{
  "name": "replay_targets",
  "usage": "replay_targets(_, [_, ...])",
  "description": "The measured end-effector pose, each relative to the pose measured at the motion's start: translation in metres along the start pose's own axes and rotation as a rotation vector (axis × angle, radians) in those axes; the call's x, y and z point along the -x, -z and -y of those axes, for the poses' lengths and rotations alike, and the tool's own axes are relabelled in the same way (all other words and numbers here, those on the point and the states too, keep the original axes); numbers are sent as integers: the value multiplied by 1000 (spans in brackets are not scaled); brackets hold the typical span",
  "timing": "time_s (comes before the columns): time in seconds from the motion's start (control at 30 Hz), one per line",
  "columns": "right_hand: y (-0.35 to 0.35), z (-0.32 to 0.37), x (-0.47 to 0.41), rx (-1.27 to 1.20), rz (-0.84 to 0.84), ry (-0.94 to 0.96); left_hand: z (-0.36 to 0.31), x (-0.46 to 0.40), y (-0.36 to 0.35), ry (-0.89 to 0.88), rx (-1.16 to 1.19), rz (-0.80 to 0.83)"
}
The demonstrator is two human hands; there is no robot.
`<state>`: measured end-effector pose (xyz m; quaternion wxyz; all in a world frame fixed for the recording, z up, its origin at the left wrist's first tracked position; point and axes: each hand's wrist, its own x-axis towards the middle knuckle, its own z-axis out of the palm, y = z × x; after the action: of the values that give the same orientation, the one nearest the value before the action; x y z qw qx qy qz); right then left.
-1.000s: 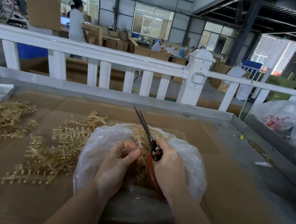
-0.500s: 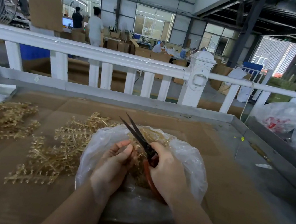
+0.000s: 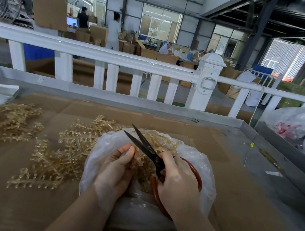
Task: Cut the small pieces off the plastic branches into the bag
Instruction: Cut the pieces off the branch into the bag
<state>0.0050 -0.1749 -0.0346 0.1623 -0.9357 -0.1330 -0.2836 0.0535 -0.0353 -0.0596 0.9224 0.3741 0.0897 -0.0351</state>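
Left hand (image 3: 116, 166) fingers curled, pinching plastic branch (image 3: 138, 164) over open bag (image 3: 206, 174). Right hand (image 3: 177, 184) grips red-handled scissors (image 3: 146, 148), blades parted above branch. More branches (image 3: 59, 152) heaped on cardboard-covered surface (image 3: 251, 219) left of bag.

Your left hand (image 3: 117, 169) pinching with curled fingers, your right hand (image 3: 177, 184) gripping handles, both forearms reaching forward, close together

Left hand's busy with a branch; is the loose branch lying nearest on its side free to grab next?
Probably yes: the loose branch lies alone on the cardboard left of the bag, nothing over it.
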Motion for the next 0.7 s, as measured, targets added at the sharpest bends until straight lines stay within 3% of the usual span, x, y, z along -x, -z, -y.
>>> replay_targets(0.33, [-6,-3,2,65,117,-4,-3,0,-1,29,101,19])
replay_targets(0.7, [-6,1,3,144,21,17,-5,5,-5,26,40,16])
